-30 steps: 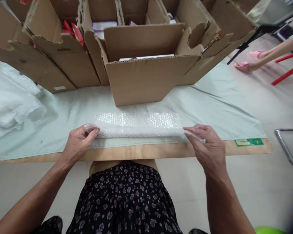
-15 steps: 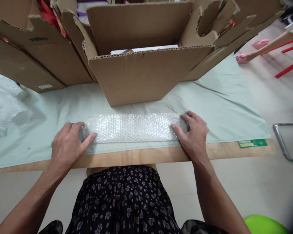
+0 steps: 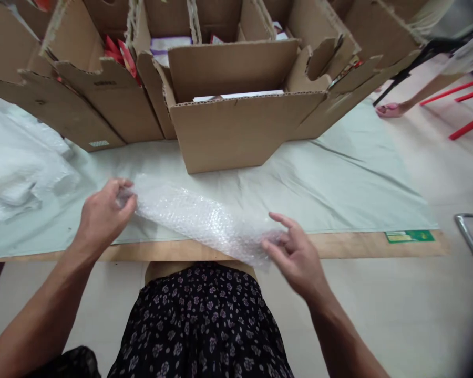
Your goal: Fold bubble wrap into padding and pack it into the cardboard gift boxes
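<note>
A long strip of clear bubble wrap [image 3: 205,212] lies slantwise between my hands, its right end lower and overhanging the table's front edge. My left hand [image 3: 107,212] grips the strip's left end, thumb and fingers pinched round it. At the other end my right hand [image 3: 294,252] holds the wrap between thumb and curled fingers, with the index finger stretched out. Whether anything is folded inside the strip, I cannot tell.
Behind the wrap stands a cardboard box [image 3: 232,134] with white items in it, before a row of cardboard bins [image 3: 98,100]. More bubble wrap [image 3: 19,163] is heaped at the left. A green card [image 3: 410,236] lies on the wooden edge. Another person's foot [image 3: 390,109] shows beyond.
The strip lay flat and level between my hands; now it is gripped and tilted. Its left end went up and its right end came down toward me. My view shifted slightly.
</note>
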Demonstrator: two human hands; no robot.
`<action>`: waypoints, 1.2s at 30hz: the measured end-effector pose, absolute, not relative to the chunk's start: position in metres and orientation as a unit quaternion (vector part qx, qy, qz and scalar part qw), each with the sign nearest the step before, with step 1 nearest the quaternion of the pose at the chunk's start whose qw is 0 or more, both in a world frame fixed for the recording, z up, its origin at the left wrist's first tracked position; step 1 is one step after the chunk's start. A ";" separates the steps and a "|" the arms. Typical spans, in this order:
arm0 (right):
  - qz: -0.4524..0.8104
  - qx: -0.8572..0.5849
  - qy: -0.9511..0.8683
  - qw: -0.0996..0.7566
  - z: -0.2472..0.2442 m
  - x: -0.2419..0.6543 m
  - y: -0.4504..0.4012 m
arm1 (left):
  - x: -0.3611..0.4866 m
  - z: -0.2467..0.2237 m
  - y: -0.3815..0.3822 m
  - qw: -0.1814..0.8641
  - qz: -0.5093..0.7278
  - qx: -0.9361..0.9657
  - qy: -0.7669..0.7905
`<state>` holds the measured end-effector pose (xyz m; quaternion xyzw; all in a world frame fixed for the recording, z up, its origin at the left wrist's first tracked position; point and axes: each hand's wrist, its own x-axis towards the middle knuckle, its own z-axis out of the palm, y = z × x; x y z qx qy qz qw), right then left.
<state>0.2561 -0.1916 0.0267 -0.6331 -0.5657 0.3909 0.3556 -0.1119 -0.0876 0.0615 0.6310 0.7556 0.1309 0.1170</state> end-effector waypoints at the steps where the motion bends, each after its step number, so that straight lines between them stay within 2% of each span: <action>1: 0.414 -0.622 -0.574 0.335 0.027 0.243 -0.202 | -0.114 0.064 -0.077 0.092 0.131 0.649 0.744; 7: 0.455 -0.554 -0.632 0.295 0.002 0.165 -0.235 | -0.104 0.047 -0.004 0.012 0.129 0.730 0.671; 10: 0.432 -0.548 -0.643 0.316 -0.011 0.152 -0.237 | -0.091 0.029 -0.014 -0.034 0.187 0.737 0.649; 12: 0.440 -0.540 -0.635 0.334 -0.013 0.155 -0.236 | -0.082 0.019 -0.046 -0.045 0.252 0.780 0.571; 15: 0.508 -0.490 -0.627 0.331 -0.006 0.169 -0.231 | -0.074 0.009 -0.106 0.043 0.299 0.849 0.433; 19: 0.640 -0.423 -0.564 0.304 0.017 0.179 -0.209 | -0.076 0.004 -0.147 0.233 0.336 0.818 0.405; 23: 0.720 -0.356 -0.442 0.399 0.032 0.158 -0.163 | -0.084 0.004 -0.151 0.378 0.380 0.733 0.420; 25: 0.729 -0.341 -0.406 0.432 0.029 0.142 -0.140 | -0.084 0.003 -0.154 0.395 0.407 0.702 0.431; 27: 0.732 -0.367 -0.390 0.421 0.022 0.128 -0.123 | -0.082 0.000 -0.161 0.339 0.427 0.677 0.494; 30: 0.735 -0.391 -0.396 0.387 0.010 0.117 -0.113 | -0.079 -0.005 -0.168 0.200 0.430 0.655 0.588; 36: 0.716 -0.373 -0.468 0.359 0.004 0.123 -0.115 | -0.071 -0.007 -0.166 0.079 0.417 0.699 0.575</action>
